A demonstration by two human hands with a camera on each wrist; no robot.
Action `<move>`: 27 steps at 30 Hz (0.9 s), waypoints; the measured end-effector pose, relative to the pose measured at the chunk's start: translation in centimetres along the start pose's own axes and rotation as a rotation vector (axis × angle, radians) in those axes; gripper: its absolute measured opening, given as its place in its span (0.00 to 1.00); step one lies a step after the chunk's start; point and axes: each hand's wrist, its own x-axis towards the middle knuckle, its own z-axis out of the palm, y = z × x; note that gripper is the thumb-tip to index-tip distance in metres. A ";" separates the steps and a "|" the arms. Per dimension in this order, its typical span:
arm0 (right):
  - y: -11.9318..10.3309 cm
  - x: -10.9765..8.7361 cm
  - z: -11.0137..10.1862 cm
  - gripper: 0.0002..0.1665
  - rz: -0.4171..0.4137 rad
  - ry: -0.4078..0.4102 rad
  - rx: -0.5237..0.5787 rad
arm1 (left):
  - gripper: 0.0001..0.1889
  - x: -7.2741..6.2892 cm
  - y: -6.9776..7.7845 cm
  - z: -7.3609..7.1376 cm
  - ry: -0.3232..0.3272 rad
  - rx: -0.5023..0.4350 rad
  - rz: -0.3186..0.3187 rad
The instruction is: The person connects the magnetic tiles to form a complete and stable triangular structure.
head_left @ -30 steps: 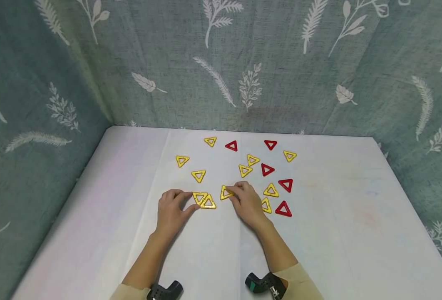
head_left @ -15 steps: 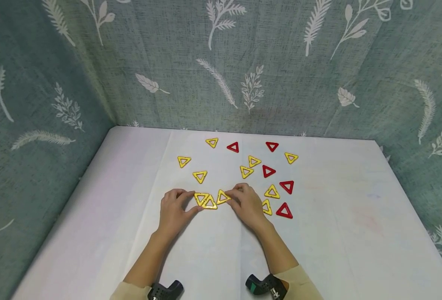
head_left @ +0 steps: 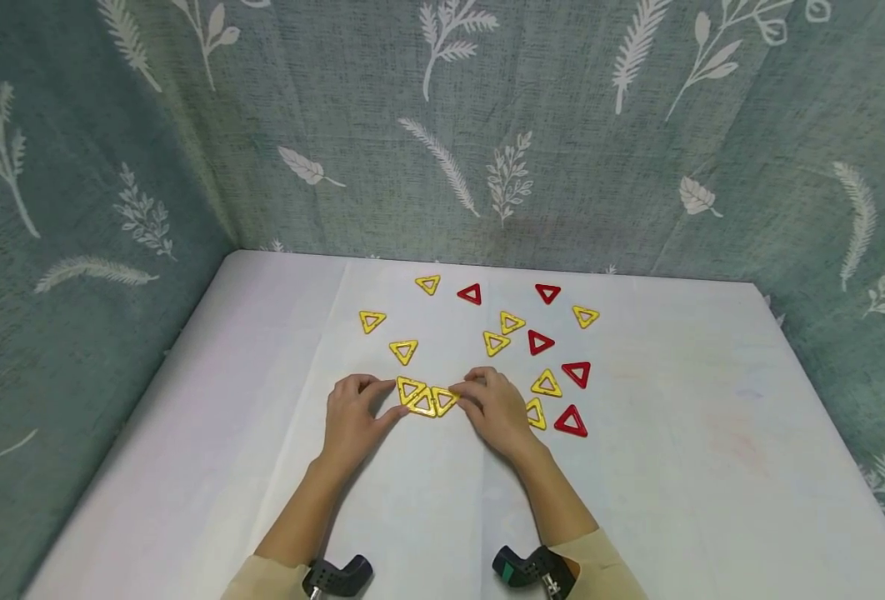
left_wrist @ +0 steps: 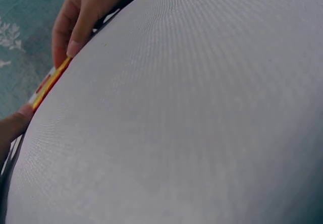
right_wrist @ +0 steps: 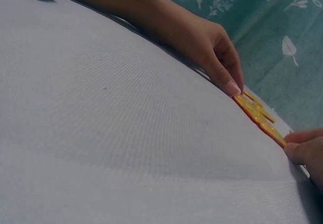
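Note:
Three yellow plastic triangle frames stand edge to edge in a row on the white table: a left triangle (head_left: 412,382), a middle triangle (head_left: 423,412) and a right triangle (head_left: 447,406). My left hand (head_left: 349,421) pinches the outer side of the left triangle between thumb and index finger. From the other end, my right hand (head_left: 497,412) pinches the right triangle at its outer corner. In the right wrist view the joined yellow triangles (right_wrist: 251,109) lie low on the table between both hands' fingertips. A red lower edge shows along them.
Loose yellow triangles (head_left: 403,342) lie beyond the hands, with several red triangles (head_left: 571,429) mixed in toward the right. One yellow triangle (head_left: 530,414) is close beside my right hand. A green leaf-patterned cloth (head_left: 382,208) rises behind the white table (head_left: 675,467).
My right hand has turned the right triangle and brought it left against the middle one, making a row of three. The left pair has tilted slightly, with my left hand still at it.

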 end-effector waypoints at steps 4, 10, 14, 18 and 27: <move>0.1 0.0 0.2 0.11 0.019 0.031 0.008 | 0.24 0.1 0.1 0.2 -0.005 -0.017 0.002; 0.1 0.1 0.3 0.09 0.063 0.036 0.052 | 0.23 0.1 0.4 0.4 -0.002 -0.027 -0.001; 0.1 0.1 0.2 0.07 0.070 0.029 0.052 | 0.22 0.1 0.4 0.4 0.006 -0.024 0.010; 0.0 0.1 0.1 0.06 0.062 0.025 0.043 | 0.20 0.2 0.5 0.4 -0.002 -0.021 0.018; 0.1 -0.2 0.0 0.08 0.019 0.007 0.050 | 0.16 0.3 0.9 0.6 -0.029 -0.046 -0.024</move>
